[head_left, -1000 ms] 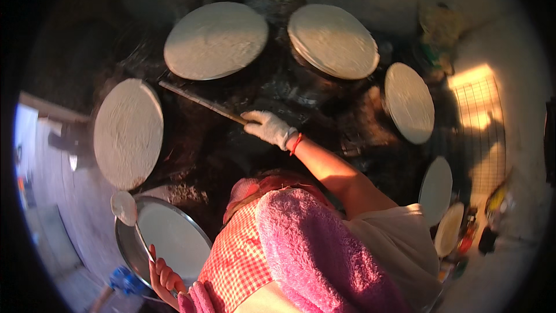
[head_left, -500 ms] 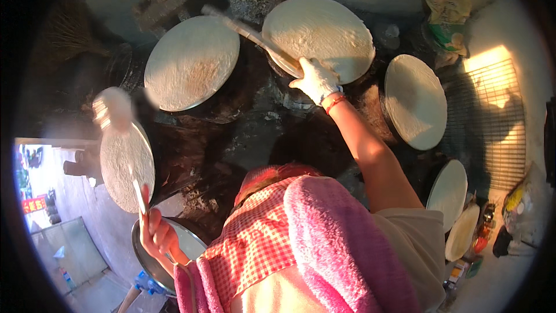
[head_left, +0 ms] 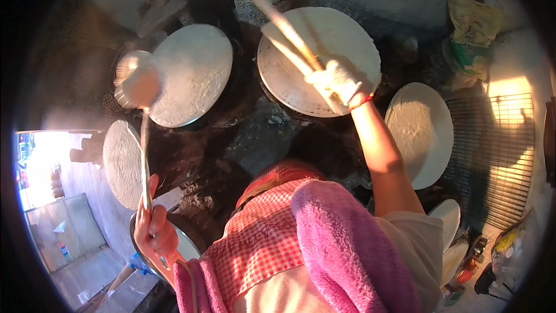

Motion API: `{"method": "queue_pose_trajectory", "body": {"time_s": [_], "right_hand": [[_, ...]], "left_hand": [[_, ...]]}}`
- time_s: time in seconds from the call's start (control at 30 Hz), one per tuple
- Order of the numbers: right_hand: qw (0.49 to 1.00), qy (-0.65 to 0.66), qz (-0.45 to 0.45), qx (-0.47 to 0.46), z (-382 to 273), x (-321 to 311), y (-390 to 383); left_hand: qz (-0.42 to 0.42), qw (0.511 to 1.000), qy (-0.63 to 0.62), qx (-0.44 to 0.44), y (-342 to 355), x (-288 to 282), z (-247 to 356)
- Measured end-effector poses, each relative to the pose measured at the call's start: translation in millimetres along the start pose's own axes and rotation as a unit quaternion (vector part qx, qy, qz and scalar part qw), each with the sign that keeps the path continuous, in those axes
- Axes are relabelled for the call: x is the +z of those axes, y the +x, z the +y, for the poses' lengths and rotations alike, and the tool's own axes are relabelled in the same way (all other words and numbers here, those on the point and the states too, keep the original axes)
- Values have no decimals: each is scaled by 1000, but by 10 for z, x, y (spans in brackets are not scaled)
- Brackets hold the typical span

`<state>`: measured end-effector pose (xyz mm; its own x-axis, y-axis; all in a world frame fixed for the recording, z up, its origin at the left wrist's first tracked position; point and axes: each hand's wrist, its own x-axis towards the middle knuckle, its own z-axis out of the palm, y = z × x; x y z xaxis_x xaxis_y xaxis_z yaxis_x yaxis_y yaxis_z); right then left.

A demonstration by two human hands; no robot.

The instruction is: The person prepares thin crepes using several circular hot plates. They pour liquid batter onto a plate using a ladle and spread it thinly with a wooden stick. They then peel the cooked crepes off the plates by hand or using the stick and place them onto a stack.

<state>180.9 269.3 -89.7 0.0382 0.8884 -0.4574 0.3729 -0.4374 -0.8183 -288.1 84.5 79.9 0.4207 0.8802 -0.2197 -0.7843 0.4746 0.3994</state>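
My left hand point(head_left: 155, 233) grips the handle of a long metal ladle point(head_left: 139, 84). The ladle's round head is smeared by motion and overlaps the left edge of the upper-left round griddle point(head_left: 194, 75), which is coated with pale batter. My right hand point(head_left: 336, 81), in a white glove, is closed around a long wooden stick point(head_left: 272, 14) over the upper-middle griddle point(head_left: 353, 43). A second pale, straight strip point(head_left: 284, 49) runs under that hand across the griddle; whether it joins the stick, I cannot tell. This griddle's surface is pale, with dark specks along its left rim.
More pale-coated round griddles stand at the left point(head_left: 123, 165), right point(head_left: 420, 133) and lower right point(head_left: 446, 220). A metal pan point(head_left: 188, 246) is beside my left wrist. A wire rack point(head_left: 492, 156) leans at the right wall, near a green-and-yellow sack point(head_left: 472, 29).
The ladle has swung up from the left griddle to the upper-left one. My right hand has moved right and slightly nearer with the stick, and the pale strip now shows beneath it.
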Motion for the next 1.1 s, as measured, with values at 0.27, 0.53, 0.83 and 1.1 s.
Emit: {"method": "queue_pose_trajectory", "body": {"time_s": [0.27,0.53,0.83,1.1], "right_hand": [[740,622,-70,-248,538,-1349,-561],[602,461,544,-359,434,-1113,-3146],[578,444,626,-277,1477,-633,-6660],[539,352,757,-113,1551,-345,-7897]], "left_hand": [[93,975,-187,-77,173,-386,-255],[98,966,-119,-206,224,-368,-428],[47,874,-245,-417,-55,-857,-667],[-214,914,118,-325,-404,-220,-1632]]}}
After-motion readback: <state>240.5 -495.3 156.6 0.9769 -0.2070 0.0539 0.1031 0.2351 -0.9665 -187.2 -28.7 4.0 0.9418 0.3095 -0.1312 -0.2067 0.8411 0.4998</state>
